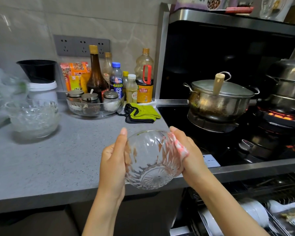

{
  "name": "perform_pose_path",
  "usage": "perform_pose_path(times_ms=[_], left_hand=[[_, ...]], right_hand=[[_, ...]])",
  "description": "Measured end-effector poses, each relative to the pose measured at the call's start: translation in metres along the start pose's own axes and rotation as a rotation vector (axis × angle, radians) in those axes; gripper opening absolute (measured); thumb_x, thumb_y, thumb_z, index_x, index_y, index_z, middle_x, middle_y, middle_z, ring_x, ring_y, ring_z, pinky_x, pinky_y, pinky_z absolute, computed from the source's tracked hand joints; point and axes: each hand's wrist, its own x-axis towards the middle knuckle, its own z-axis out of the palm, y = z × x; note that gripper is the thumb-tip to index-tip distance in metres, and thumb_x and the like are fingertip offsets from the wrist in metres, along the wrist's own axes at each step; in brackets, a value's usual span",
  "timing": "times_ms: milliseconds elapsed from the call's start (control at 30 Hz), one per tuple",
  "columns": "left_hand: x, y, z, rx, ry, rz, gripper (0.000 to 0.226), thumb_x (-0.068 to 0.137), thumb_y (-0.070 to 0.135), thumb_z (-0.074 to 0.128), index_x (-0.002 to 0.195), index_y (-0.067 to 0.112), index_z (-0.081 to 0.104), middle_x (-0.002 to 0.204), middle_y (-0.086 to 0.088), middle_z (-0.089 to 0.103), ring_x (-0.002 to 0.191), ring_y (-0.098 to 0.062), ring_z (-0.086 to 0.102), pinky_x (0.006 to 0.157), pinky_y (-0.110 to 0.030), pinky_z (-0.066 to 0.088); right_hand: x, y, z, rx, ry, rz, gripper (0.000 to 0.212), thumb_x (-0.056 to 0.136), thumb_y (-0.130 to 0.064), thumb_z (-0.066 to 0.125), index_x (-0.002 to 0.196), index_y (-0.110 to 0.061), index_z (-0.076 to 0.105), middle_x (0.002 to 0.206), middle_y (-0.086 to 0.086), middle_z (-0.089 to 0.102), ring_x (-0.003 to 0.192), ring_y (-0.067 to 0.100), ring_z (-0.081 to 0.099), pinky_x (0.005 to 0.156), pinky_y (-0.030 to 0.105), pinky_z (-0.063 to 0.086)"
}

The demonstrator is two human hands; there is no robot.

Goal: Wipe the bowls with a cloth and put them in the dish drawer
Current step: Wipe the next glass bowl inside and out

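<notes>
Cradling the cut-glass bowl (152,160) between them, the left hand (112,160) and right hand (189,155) hold it tilted in the air, just over the front edge of the table (58,159). The fingers of each hand wrap 1 side wall, and the left thumb stands along the rim. The bowl looks thick, stiff and fairly heavy for its size. Its faceted outside gives some grip, but wet glass is slippery and would likely chip or shatter on the stone edge or the floor. The safest hold is probably what shows here, 2 palms on opposite walls, or 1 hand under the base with a thumb hooked over the rim. The green cloth (141,112) lies apart, at the back of the table beside the cooktop, so a wipe would mean freeing 1 hand. A stack of bowls (33,118) waits at the far left. The dish drawer (279,184) stands open low on the right (white dishes already fill part of its rack), and the path down to it passes the steel cooktop edge. A lit burner (278,115) and pot (218,99) sit further back, well away from that route.
</notes>
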Motion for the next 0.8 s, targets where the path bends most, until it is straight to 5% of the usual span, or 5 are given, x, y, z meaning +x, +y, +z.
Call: perform_pose_path(times_ms=[133, 233, 467, 600, 800], left_hand=[[0.003, 0.006, -0.003, 0.099, -0.073, 0.064, 0.079, 0.087, 0.058, 0.052, 0.067, -0.018, 0.052, 0.067, -0.041, 0.053, 0.063, -0.044, 0.053, 0.068, -0.033, 0.048], [0.006, 0.017, -0.002, 0.207, -0.154, 0.14, 0.057, 0.092, 0.039, 0.042, 0.053, 0.002, 0.06, 0.053, -0.012, 0.06, 0.051, -0.018, 0.054, 0.052, -0.011, 0.043], [0.002, 0.024, 0.017, 0.504, -0.247, 0.313, 0.068, 0.082, 0.053, 0.047, 0.043, -0.002, 0.04, 0.035, -0.001, 0.037, 0.036, -0.011, 0.034, 0.045, -0.017, 0.033], [0.0, 0.016, 0.016, 0.368, -0.072, 0.26, 0.066, 0.083, 0.05, 0.049, 0.043, 0.0, 0.035, 0.037, -0.002, 0.029, 0.035, -0.01, 0.029, 0.042, -0.017, 0.029], [-0.013, -0.005, 0.028, 0.136, 0.169, 0.102, 0.065, 0.077, 0.059, 0.045, 0.047, 0.003, 0.039, 0.043, -0.007, 0.03, 0.041, -0.016, 0.03, 0.044, -0.025, 0.027]], right_hand=[[-0.003, -0.011, -0.004, -0.042, 0.01, -0.103, 0.078, 0.07, -0.058, 0.064, 0.074, 0.018, 0.05, 0.069, 0.017, 0.049, 0.073, 0.032, 0.05, 0.064, 0.046, 0.044], [-0.001, -0.02, -0.006, -0.132, -0.027, -0.214, 0.057, 0.093, -0.034, 0.058, 0.044, -0.012, 0.039, 0.043, -0.001, 0.037, 0.044, 0.019, 0.04, 0.043, 0.021, 0.035], [0.005, -0.016, -0.002, -0.168, -0.215, -0.366, 0.064, 0.1, -0.01, 0.041, 0.036, -0.018, 0.039, 0.033, -0.01, 0.032, 0.033, 0.001, 0.026, 0.042, 0.015, 0.026], [0.002, 0.004, 0.0, -0.107, -0.094, -0.44, 0.051, 0.1, -0.034, 0.042, 0.065, -0.001, 0.06, 0.059, 0.02, 0.055, 0.052, 0.016, 0.051, 0.059, 0.011, 0.041], [-0.015, 0.027, 0.016, -0.674, 0.17, -0.909, 0.042, 0.101, -0.036, 0.03, 0.126, -0.021, 0.059, 0.13, -0.009, 0.057, 0.128, 0.01, 0.047, 0.103, 0.043, 0.039]])
